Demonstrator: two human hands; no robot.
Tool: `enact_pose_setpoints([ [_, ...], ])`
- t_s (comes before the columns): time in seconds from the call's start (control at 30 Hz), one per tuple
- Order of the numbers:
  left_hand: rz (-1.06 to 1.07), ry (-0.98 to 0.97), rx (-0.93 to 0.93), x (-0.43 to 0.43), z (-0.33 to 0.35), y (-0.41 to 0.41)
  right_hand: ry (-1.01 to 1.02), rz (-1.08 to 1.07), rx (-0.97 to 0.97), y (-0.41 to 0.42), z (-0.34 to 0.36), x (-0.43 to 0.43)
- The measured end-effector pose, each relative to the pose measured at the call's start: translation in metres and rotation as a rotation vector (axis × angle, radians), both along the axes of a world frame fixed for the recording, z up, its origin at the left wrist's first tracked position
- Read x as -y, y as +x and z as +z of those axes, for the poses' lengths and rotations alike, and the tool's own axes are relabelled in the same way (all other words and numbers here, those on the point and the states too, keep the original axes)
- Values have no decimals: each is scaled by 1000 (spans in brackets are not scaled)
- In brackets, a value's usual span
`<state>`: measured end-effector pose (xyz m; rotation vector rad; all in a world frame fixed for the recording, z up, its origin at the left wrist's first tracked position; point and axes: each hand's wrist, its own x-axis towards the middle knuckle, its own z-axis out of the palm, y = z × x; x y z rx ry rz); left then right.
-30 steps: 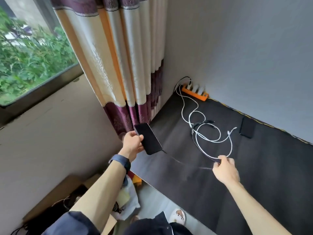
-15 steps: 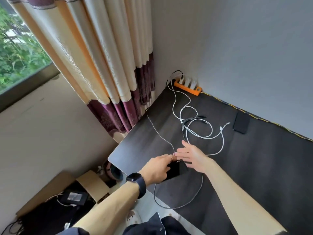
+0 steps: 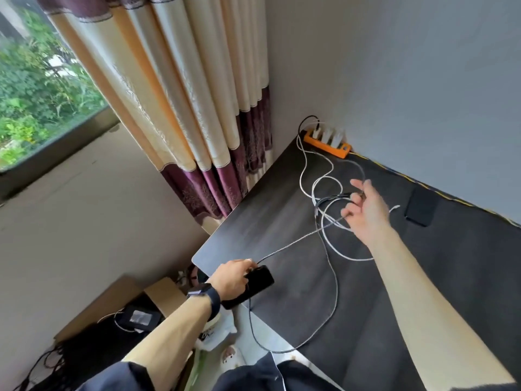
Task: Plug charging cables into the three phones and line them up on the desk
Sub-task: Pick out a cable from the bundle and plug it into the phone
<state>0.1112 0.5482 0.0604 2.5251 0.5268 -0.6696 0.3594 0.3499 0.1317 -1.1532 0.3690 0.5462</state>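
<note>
My left hand (image 3: 232, 279) grips a black phone (image 3: 255, 283) at the near left edge of the dark desk (image 3: 423, 292). A grey braided cable (image 3: 293, 245) runs taut from that phone toward my right hand (image 3: 366, 206), which hovers over a tangle of white and black cables (image 3: 328, 198); its fingers are spread and the braided cable passes by them. A second black phone (image 3: 421, 206) lies flat near the wall. The cables lead to an orange power strip (image 3: 327, 142) in the corner. Only two phones show.
A cream and purple curtain (image 3: 197, 108) hangs left of the desk beside a window. Below the desk edge sit cardboard boxes (image 3: 158, 294), a black adapter with wires and a white bag. The grey wall runs along the desk's far side.
My right hand has left the phone and moved up to the cable tangle. The braided cable has gone taut between phone and tangle. My left hand stays on the phone at the desk edge.
</note>
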Motion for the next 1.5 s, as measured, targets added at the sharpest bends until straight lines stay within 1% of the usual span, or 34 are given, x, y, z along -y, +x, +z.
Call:
enact_pose_setpoints([
  [0.07,68,-43,-20,-8,0,5,-309,81,222,-3,-1,23],
  [0.13,159,-163,-21,-15,1,13,-603,253,387,-21,-13,45],
  [0.17,227,-256,-14,-19,1,19,-714,351,423,-32,-23,55],
  [0.2,302,-358,-12,-20,3,25,-800,437,420,-44,-36,66],
  [0.27,491,-555,-1,-20,7,35,-904,559,359,-72,-61,88],
  [0.37,748,-793,60,-7,14,52,-943,618,276,-104,-89,118],
  [0.43,812,-860,85,4,16,62,-942,602,238,-115,-98,130],
  [0.57,853,-887,65,29,8,78,-1009,566,201,-115,-116,141],
  [0.63,875,-885,55,40,3,82,-1032,601,150,-111,-127,146],
  [0.7,895,-886,47,49,-3,84,-1092,694,115,-109,-135,146],
  [0.77,913,-877,47,55,-4,84,-1269,763,166,-115,-142,141],
  [0.83,940,-868,53,56,-6,82,-1391,782,307,-125,-140,130],
  [0.9,960,-847,53,52,-8,79,-1370,867,409,-135,-142,113],
  [0.97,979,-823,47,45,-12,73,-1318,967,378,-142,-148,93],
  [1.07,1020,-807,34,29,-17,65,-1346,1032,320,-145,-158,63],
  [1.17,1073,-842,26,6,-20,63,-1390,987,318,-137,-165,32],
  [1.3,1149,-931,24,-27,-25,70,-1426,841,324,-100,-166,-2],
  [1.5,1119,-989,13,-70,-34,101,-1466,749,346,-16,-170,-52],
])
